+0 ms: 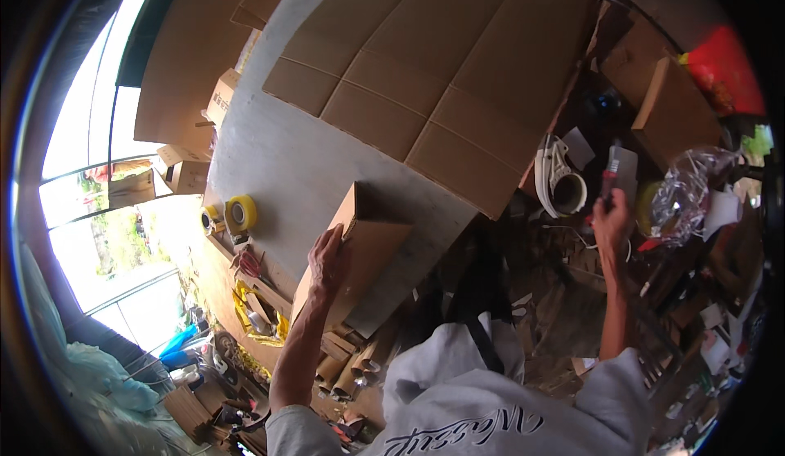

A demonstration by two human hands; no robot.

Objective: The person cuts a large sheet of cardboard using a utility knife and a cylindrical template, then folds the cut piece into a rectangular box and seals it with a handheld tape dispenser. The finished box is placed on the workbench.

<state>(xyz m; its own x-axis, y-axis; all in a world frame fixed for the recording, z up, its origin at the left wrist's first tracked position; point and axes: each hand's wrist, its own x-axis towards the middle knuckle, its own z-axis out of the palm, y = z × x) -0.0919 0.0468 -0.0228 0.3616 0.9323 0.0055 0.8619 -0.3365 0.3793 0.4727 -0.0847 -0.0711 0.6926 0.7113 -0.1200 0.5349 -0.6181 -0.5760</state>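
A small cardboard box (372, 251) stands on the grey tabletop near its front edge. My left hand (329, 258) grips the upper left edge of this box, fingers bent over the rim. Off to the right, beyond the table's edge, my right hand (612, 217) is closed round a slim red-handled tool (609, 183) that points away from me. Its exact kind is too small to tell. Close by the tool lies a white curved plastic piece (558, 179) with a round opening.
Large flat cardboard sheets (409, 71) cover the far part of the grey table (286, 157). A yellow tape roll (240, 213) sits at the left edge. Crumpled clear plastic (695, 190) and a red bag (724, 71) lie at right. Cardboard tubes (347, 378) are below the table's front edge.
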